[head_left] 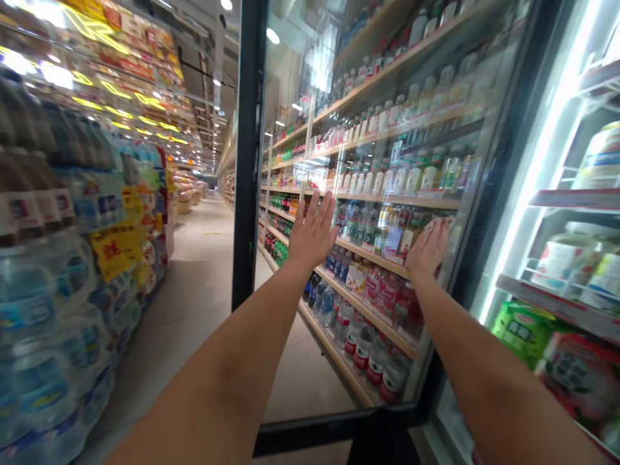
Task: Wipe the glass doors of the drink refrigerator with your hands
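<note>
The black-framed glass door (246, 161) of a refrigerator stands swung open in front of me. My left hand (312, 236) lies flat against the glass near its middle, fingers stretched upward and slightly apart, holding nothing. Farther right, near the hinge side of the pane, my right hand (429, 248) presses on the glass with its fingers bent. A pale cloth-like piece shows at its fingertips, blurred and mostly covered by the hand. Shelves of bottled drinks (378, 287) are visible through or mirrored in the glass; which one, I cannot tell.
At right, the lit refrigerator holds white-labelled bottles (564, 258), a green packet (526, 329) and a red packet (581, 374). Stacked shrink-wrapped water bottles (41, 329) line the left side. Between them runs an aisle floor (203, 239) into the distance.
</note>
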A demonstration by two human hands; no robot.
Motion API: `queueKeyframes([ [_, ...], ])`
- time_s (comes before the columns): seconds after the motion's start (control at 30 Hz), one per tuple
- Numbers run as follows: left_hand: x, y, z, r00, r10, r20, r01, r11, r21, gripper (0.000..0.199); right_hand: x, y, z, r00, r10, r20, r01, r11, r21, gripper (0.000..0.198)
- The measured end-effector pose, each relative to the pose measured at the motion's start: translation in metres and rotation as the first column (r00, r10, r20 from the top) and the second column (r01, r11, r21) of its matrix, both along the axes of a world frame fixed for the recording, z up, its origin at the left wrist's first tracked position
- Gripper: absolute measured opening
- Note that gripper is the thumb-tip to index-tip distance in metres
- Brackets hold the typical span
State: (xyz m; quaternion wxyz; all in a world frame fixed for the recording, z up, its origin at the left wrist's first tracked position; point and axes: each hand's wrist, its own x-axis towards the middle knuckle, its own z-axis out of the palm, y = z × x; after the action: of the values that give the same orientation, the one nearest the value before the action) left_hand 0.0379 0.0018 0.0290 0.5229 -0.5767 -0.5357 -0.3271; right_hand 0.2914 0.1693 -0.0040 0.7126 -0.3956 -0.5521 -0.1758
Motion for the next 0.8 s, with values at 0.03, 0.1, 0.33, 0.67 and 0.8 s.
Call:
queueKeyframes([
  [0.03, 0.0, 0.0, 0.0, 1.0, 0.005, -0.001, -0.005, 1.0, 0.004, 0.069, 0.002, 0.002, 0.012, 0.999, 0.008, -0.033, -0.009, 1.0, -0.008, 0.063],
  [0.1, 0.0, 0.0, 0.0, 1.0, 0.012, -0.002, -0.012, 1.0, 0.004, 0.068, 0.0, 0.001, 0.037, 0.999, 0.04, 0.0, -0.04, 0.999, -0.019, 0.062],
  [0.33, 0.004, -0.004, 0.0, 1.0, 0.016, 0.02, -0.016, 1.0, -0.021, 0.065, -0.052, -0.056, 0.082, 0.802, 0.145, 0.579, -0.319, 0.924, 0.21, 0.045],
  [0.67, 0.0, -0.002, -0.001, 0.999, 0.037, -0.016, -0.037, 0.999, 0.004, 0.065, -0.075, -0.056, 0.073, 0.938, -0.006, 0.347, -0.077, 0.971, 0.225, 0.056],
  [0.8, -0.001, 0.0, -0.001, 0.999, 0.037, -0.011, -0.037, 0.999, -0.003, 0.067, -0.057, -0.033, 0.066, 0.984, -0.008, 0.178, -0.008, 0.996, 0.088, 0.067],
])
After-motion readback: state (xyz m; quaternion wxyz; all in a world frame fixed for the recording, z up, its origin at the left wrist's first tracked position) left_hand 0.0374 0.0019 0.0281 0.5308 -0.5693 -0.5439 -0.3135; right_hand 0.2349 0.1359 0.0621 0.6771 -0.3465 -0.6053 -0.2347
